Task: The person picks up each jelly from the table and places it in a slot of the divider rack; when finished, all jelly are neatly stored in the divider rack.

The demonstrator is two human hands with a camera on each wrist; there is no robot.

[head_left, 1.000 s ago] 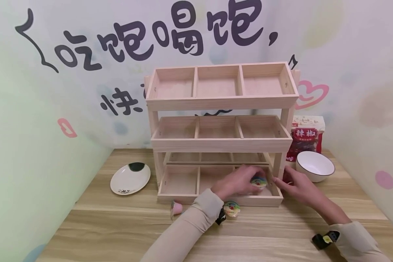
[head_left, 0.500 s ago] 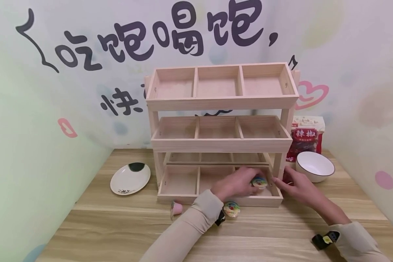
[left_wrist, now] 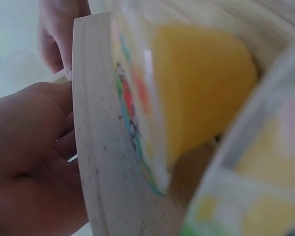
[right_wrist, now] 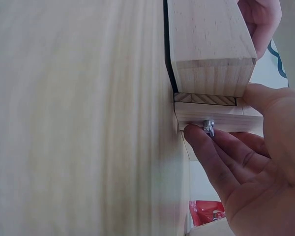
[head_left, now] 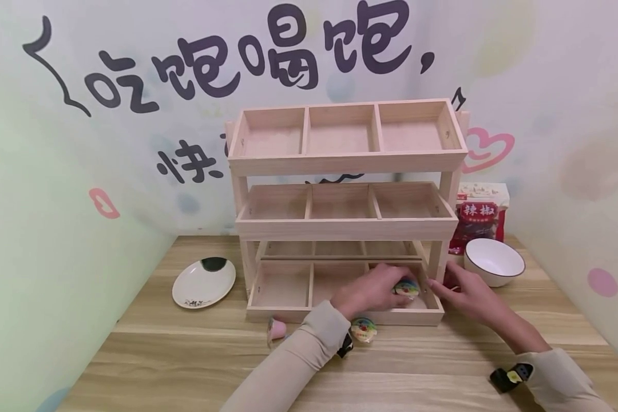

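My left hand (head_left: 373, 289) reaches into the bottom right compartment of the wooden rack (head_left: 345, 229). Its curled fingers hold a jelly cup (head_left: 408, 288) with a colourful lid; the cup's body is mostly hidden. My right hand (head_left: 471, 294) grips the rack's right side near the bottom. In the right wrist view its thumb is at the tray's end and its fingers (right_wrist: 206, 152) are behind the post, beside a metal screw (right_wrist: 209, 128). Below my left wrist, another jelly cup (head_left: 364, 330) with orange filling (left_wrist: 206, 88) stands lid up on the table before the rack.
A pink cup (head_left: 276, 329) lies on its side by the rack's front. A white plate (head_left: 201, 286) with a dark patch is at the left. At the right are a white bowl (head_left: 494, 263) and a red and white bag (head_left: 479, 214) against the wall.
My left hand has shifted only slightly within the compartment, with the jelly cup still at its fingers. My right hand stays on the rack; the head view has drifted a little.
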